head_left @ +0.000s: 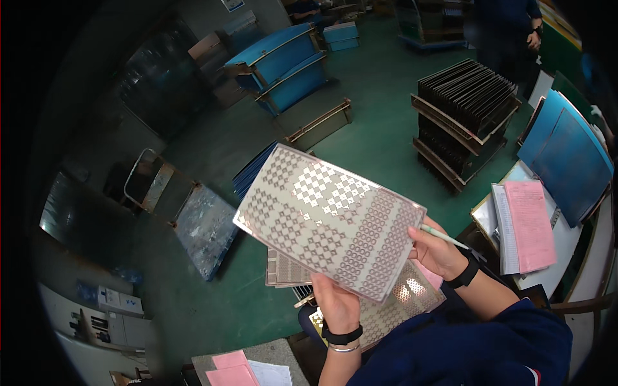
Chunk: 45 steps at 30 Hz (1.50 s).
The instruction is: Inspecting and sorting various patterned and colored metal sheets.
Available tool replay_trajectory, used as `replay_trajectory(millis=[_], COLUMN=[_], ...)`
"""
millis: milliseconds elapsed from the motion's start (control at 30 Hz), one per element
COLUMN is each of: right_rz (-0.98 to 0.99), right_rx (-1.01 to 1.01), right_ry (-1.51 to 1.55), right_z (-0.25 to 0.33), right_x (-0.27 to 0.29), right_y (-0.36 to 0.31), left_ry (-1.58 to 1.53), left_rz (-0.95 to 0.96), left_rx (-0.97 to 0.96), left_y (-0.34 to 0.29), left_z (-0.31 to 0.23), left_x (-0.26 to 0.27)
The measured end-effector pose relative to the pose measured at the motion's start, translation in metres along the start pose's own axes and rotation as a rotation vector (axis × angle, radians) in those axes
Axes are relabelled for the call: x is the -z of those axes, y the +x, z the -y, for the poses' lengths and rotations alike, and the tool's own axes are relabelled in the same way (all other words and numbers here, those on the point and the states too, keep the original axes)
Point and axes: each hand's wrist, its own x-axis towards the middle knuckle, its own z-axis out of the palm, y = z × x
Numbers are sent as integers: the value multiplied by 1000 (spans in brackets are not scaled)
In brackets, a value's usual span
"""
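A pale rectangular panel (309, 225), perhaps a circuit board panel, is held up tilted before me. Rows of small diamond and ring shapes cover it, and some diamonds catch the light. My left hand (336, 305) is closed on its near lower edge, with the thumb on top. My right hand (438, 249) grips its right edge and also has a slim pale green pen (444, 236) between the fingers. Below it, a similar patterned panel (393, 315) lies across my lap, and another panel (283, 270) shows partly behind my left hand.
Slotted black racks (467, 96) stand ahead right, blue bins (283, 64) farther off. Left is a flat trolley (206, 225). Pink sheets (529, 225) and papers lie on a right-hand table; more pink paper (232, 370) is at lower left. Another person (505, 32) stands at far right.
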Motion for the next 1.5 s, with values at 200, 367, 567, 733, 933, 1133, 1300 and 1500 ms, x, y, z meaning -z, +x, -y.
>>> replay_trajectory(millis=[200,367,567,733,933,1133,1300,1500], right_rz=[51,-43,-20,-39,-63,-66,-126,-162], right_rx=[41,-19,42,60,69,46,27,15], right_ry=[-31,-135,-267,-294,-266,-291,-306,-306], right_z=[9,25,23,18,15,13,14,8], right_x=[25,10,16,25,25,26,20,30], right_y=[-15,-8,-8,-10,-11,-10,-12,-11], left_ry=[188,253,308,353,388,277,290,277], left_rz=[58,18,4,27,16,10,-7,-1], left_rx=[52,183,187,205,197,269,241,258], left_y=[3,-5,-8,-7,-2,-4,-4,-2], left_z=[-20,-19,-17,-18,-12,-16,-16,-15], left_x=[-15,-13,-26,-31,-14,-23,-22,-18])
